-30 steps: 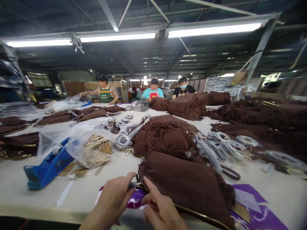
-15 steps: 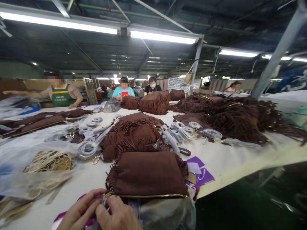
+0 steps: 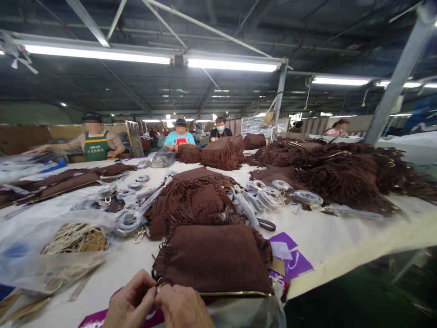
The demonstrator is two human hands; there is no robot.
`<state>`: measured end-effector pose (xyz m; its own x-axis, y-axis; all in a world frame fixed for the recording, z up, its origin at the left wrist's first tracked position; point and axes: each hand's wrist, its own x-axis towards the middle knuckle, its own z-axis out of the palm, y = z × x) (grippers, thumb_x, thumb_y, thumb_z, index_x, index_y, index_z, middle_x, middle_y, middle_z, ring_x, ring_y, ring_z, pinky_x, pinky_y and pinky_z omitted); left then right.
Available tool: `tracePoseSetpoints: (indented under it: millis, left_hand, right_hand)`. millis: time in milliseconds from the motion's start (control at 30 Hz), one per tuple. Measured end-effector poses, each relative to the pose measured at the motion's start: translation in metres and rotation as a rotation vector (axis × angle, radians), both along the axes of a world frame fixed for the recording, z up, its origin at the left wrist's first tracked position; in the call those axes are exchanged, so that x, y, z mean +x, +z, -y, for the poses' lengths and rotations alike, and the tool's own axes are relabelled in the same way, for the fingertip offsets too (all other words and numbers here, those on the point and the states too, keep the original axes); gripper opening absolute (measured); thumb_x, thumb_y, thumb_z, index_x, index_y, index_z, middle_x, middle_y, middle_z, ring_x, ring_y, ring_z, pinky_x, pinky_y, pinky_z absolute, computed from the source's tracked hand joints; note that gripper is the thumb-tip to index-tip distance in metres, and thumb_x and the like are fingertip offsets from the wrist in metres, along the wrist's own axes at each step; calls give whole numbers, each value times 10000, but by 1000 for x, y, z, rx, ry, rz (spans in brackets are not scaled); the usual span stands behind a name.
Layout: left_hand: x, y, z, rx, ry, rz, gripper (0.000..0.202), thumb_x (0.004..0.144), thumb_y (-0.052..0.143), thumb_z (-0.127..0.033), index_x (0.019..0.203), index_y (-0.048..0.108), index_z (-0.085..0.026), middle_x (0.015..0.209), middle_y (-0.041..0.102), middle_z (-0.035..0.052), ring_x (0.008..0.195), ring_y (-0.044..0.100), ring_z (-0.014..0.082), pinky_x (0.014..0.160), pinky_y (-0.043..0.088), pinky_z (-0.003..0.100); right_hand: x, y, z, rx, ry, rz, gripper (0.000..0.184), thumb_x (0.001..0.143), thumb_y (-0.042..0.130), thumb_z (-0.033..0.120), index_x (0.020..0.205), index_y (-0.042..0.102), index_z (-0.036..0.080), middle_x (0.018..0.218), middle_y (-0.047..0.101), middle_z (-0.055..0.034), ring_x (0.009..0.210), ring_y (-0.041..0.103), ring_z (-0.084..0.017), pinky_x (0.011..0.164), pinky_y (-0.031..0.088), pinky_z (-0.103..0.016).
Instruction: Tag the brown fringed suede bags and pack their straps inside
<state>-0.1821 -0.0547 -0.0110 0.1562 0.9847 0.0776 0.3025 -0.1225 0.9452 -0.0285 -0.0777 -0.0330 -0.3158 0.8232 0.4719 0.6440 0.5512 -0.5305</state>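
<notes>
A dark brown fringed bag [image 3: 218, 257] lies in front of me, its gold zipper [image 3: 239, 294] along the near edge. At its near left corner sits a small gold ring [image 3: 159, 284]. My left hand [image 3: 131, 300] is closed, thumb and fingers pinched just below that ring. Beside it, my right hand [image 3: 184, 306] is closed too, back of the hand upward, fingertips meeting the left ones. What the fingertips pinch is hidden. Clear plastic [image 3: 249, 314] shows under the bag's near edge, and purple packaging [image 3: 94, 320] lies beneath my hands.
More fringed bags [image 3: 198, 198] are stacked just beyond. Plastic-wrapped coiled straps [image 3: 127, 223] lie on the pale table [image 3: 344, 228]. A plastic bag of cords [image 3: 75, 239] is at left; a large fringed pile [image 3: 341, 168] at right. Several people work farther back, one in a green apron [image 3: 97, 146].
The view has tilted up slightly, so the bag sits lower in it. My hands remain at the bag's corner, with the left fingers more bent and the right hand turned flatter over the corner.
</notes>
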Motion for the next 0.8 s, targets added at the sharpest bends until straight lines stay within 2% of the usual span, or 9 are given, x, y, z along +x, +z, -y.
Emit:
tracePoseSetpoints:
  millis: [167, 267, 367, 433, 467, 533, 633, 700, 800]
  left_hand:
    - [23, 8, 7, 218, 111, -115, 234, 757, 589, -410, 659, 561, -199, 566, 470, -49, 549, 438, 124, 530, 370, 198]
    - [40, 17, 15, 313, 121, -170, 174, 755, 567, -330, 635, 537, -206, 555, 438, -55, 531, 408, 116, 530, 347, 200]
    - [54, 30, 18, 294, 100, -101, 146, 770, 539, -316, 673, 525, -209, 590, 449, -50, 551, 415, 119, 535, 346, 202]
    - [62, 41, 16, 234, 43, 1, 144, 786, 515, -321, 700, 509, -206, 610, 433, -49, 563, 411, 117, 532, 347, 198]
    - [65, 47, 14, 209, 6, 43, 142, 791, 505, -320, 710, 499, -205, 611, 415, -52, 561, 400, 114, 528, 344, 196]
    - [72, 60, 9, 195, -79, 77, 143, 794, 499, -315, 710, 478, -202, 605, 379, -60, 550, 374, 107, 513, 330, 192]
    - [79, 81, 2, 249, -182, -8, 150, 814, 479, -294, 699, 462, -199, 598, 371, -64, 542, 359, 100, 498, 308, 193]
    - [84, 95, 0, 325, -196, -109, 147, 826, 462, -269, 699, 467, -196, 593, 388, -64, 541, 363, 97, 497, 295, 195]
    - [89, 117, -3, 443, -156, -224, 128, 815, 450, -243, 698, 473, -197, 568, 401, -72, 521, 365, 92, 485, 274, 196]
  right_hand:
    - [38, 19, 8, -128, 27, 0, 247, 833, 492, 75, 908, 660, 240, 783, 732, -7, 696, 692, -186, 592, 432, -217]
    - [51, 35, 14, -169, -11, -23, 240, 836, 474, 78, 893, 663, 214, 784, 740, -31, 697, 697, -198, 591, 424, -225]
    - [61, 58, 19, -198, -26, -128, 233, 904, 413, 126, 910, 630, 212, 755, 721, -17, 666, 679, -175, 569, 410, -214]
    - [68, 72, 20, -199, -85, -150, 142, 910, 452, 163, 954, 576, 217, 765, 708, 1, 686, 676, -171, 584, 408, -212]
    - [71, 77, 20, -189, -141, -113, 107, 894, 494, 169, 972, 545, 220, 759, 705, 11, 689, 681, -178, 583, 403, -218]
    - [79, 83, 20, -119, -279, 53, 155, 856, 562, 160, 982, 503, 228, 738, 706, 23, 671, 698, -201, 551, 376, -236]
    - [87, 92, 19, 111, -407, 370, 136, 846, 594, 139, 894, 506, 230, 718, 699, 11, 616, 698, -213, 475, 309, -262]
    - [90, 106, 20, 236, -421, 558, 134, 841, 607, 122, 842, 516, 220, 722, 686, -13, 602, 683, -209, 458, 282, -272]
    - [91, 141, 19, 259, -354, 728, 117, 882, 573, 116, 824, 535, 210, 700, 674, -17, 573, 660, -190, 443, 245, -279]
